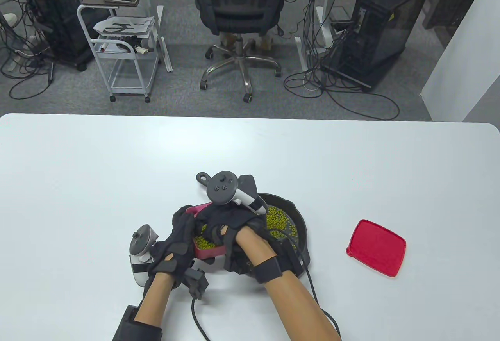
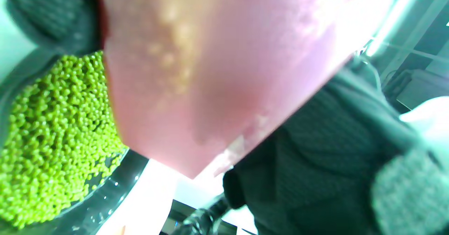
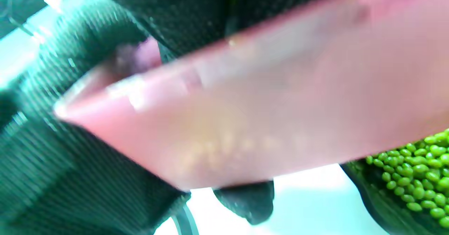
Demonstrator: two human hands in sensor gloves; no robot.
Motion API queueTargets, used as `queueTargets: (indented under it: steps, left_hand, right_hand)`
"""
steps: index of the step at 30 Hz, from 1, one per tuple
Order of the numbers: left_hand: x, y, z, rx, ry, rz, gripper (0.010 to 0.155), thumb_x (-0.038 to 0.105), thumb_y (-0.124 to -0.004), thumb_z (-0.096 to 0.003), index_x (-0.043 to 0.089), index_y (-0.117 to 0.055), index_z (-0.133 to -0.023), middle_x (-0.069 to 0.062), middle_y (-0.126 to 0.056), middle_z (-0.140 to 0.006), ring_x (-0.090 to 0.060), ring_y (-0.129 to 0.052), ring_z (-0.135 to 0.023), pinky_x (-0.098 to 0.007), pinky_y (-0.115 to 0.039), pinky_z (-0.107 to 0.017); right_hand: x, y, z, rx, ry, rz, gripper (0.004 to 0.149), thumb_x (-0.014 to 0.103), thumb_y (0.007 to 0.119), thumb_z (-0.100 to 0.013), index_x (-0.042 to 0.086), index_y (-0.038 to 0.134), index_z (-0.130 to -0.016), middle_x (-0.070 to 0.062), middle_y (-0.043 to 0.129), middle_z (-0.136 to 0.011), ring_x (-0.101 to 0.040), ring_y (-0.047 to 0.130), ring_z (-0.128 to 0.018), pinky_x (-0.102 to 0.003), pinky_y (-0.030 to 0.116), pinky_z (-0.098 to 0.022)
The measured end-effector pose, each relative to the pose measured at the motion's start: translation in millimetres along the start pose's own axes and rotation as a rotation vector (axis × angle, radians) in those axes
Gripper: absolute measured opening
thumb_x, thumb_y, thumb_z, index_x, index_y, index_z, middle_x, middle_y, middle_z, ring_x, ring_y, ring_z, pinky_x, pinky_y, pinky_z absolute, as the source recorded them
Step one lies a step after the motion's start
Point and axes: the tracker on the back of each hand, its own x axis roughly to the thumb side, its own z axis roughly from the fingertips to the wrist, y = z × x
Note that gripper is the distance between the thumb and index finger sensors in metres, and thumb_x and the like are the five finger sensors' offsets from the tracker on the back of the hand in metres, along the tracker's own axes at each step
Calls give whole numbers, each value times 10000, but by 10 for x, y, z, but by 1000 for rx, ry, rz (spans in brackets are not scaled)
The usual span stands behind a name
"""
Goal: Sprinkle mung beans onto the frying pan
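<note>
Both hands are clamped on the pink box point(image 1: 205, 249): the left hand point(image 1: 175, 245) grips its near-left side, and the right hand point(image 1: 238, 227) reaches over its top edge. Beans point(image 1: 205, 242) still sit in the box, and more beans lie in the pan point(image 1: 300, 227) under and just right of the right hand. A red lid point(image 1: 376, 247) lies on the table point(image 1: 78, 181), well off to the right of both hands.

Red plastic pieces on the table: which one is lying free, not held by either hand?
The flat red lid, alone on the table right of the frying pan. The red container with mung beans is held.
</note>
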Motion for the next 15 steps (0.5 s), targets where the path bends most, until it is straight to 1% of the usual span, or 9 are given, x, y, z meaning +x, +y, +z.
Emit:
queueTargets:
  steps: [5, 6, 9, 13, 15]
  left_hand:
    - [-10, 75, -6, 23, 11, 6, 761, 706, -520, -532, 319, -175, -1089, -218, -388, -1120, -438, -882, -703, -466, -904, -333]
    - [-9, 88, -12, 29, 7, 8, 759, 707, -519, -531, 321, -177, -1088, -216, -390, -1120, -435, -884, -702, -463, -905, -335]
    - [-12, 120, -15, 24, 12, 29, 758, 708, -519, -533, 321, -177, -1089, -215, -390, -1120, -433, -883, -704, -462, -905, -336]
    - [13, 153, -1, 39, 3, 34, 759, 709, -520, -532, 321, -180, -1090, -216, -394, -1119, -432, -885, -701, -460, -906, -333]
    - [24, 168, 4, 41, -1, 39, 760, 710, -518, -532, 322, -179, -1090, -216, -394, -1119, -431, -886, -701, -459, -907, -333]
  right_hand:
    - [-91, -268, 119, -71, 1, -75, 362, 106, 959, -449, 182, 893, -796, -136, 883, -878, -424, 960, -564, -288, 945, -300]
    - [-139, -353, 150, -97, 7, -107, 362, 106, 958, -449, 181, 892, -797, -138, 883, -877, -425, 959, -563, -287, 945, -299]
    - [-269, -498, 184, -152, 35, -141, 361, 107, 955, -452, 183, 889, -799, -137, 879, -880, -424, 959, -563, -286, 943, -299]
    - [-537, -614, 170, -232, 121, -135, 361, 113, 948, -457, 188, 882, -804, -135, 872, -884, -421, 953, -576, -288, 942, -309]
    - [-655, -624, 141, -300, 148, -123, 365, 116, 940, -462, 189, 874, -813, -136, 863, -887, -426, 943, -592, -297, 939, -321]
